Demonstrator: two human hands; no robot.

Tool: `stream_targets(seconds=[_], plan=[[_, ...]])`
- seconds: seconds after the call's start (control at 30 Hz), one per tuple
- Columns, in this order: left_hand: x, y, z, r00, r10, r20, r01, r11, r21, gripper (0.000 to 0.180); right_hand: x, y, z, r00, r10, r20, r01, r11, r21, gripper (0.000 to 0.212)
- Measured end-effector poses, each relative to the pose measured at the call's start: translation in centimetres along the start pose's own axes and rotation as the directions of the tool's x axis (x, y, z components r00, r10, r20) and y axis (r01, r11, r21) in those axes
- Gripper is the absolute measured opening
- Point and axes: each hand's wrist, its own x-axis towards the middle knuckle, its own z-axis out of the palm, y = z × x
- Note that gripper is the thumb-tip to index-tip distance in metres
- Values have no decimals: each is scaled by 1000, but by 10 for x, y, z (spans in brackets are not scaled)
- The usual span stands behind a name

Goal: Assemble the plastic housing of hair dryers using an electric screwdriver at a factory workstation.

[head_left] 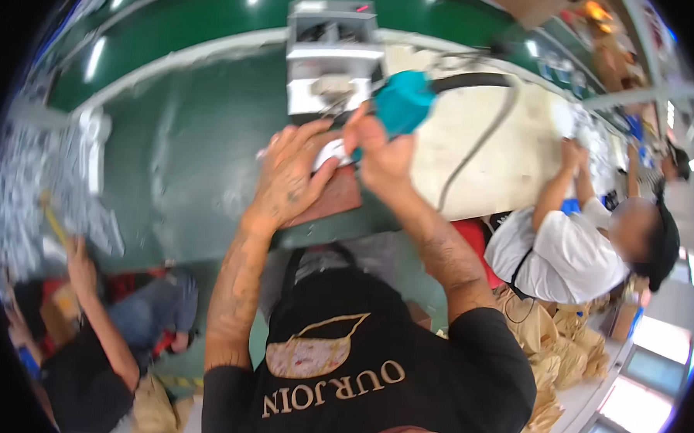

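Observation:
My left hand [288,171] rests on a reddish-brown slab [334,196] near the bench's front edge. Its thumb and fingers hold a small white piece [330,155] down, partly covered by the hands. My right hand [387,156] is closed around the front part of a teal corded power tool [404,103], right beside the white piece. Motion blurs this hand and the tool, and the tool's working tip is hidden. A black handle-like section [471,81] and a cable run from the tool to the right.
A white and grey box-shaped device [332,61] stands just beyond my hands. The green bench top [187,163] meets a cream board [473,160] on the right. Clear plastic pieces [46,180] pile up at far left. Co-workers sit at both sides, one in a white shirt [570,257].

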Motion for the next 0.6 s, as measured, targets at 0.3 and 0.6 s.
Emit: stream_targets(seconds=[0.3,0.6], plan=[[-58,12,-8,972,49,-231,-25,994,109,32,39,-46,-26,931,-249,-266,320,907,274,49],[-139,-86,-98,737,-430,-521,592,782,193,44,84,26,-46,924,-261,-279,274,962,8,27]])
